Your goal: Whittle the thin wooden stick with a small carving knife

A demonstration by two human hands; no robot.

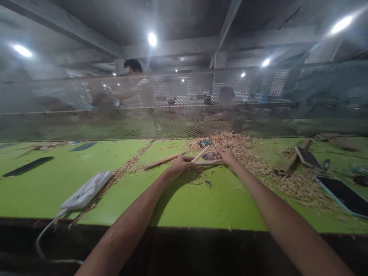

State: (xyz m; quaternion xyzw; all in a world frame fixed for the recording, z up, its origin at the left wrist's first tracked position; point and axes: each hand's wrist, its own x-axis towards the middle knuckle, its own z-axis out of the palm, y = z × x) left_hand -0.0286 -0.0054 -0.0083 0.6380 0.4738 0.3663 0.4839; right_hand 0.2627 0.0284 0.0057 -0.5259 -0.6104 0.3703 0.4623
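Note:
My left hand (181, 166) is closed around pale wooden pieces just above the green table. One slim wooden stick (201, 154) slants up and away from its fingers. A second wooden strip (209, 163) runs level from that hand across to my right hand (228, 156), whose fingers are closed at its far end. Between the hands shows a dark flat piece (211, 156), too small to name. Left of my left hand, a longer wooden strip (163, 160) lies on the table. Wood shavings (230, 141) are heaped just beyond my right hand.
The green table (120, 214) ends at a perforated screen (184, 111). A white power strip (87, 190) with a cable lies left; phones (343, 195) and a dark slab (28, 166) lie toward the sides. A person (133, 88) is beyond the screen.

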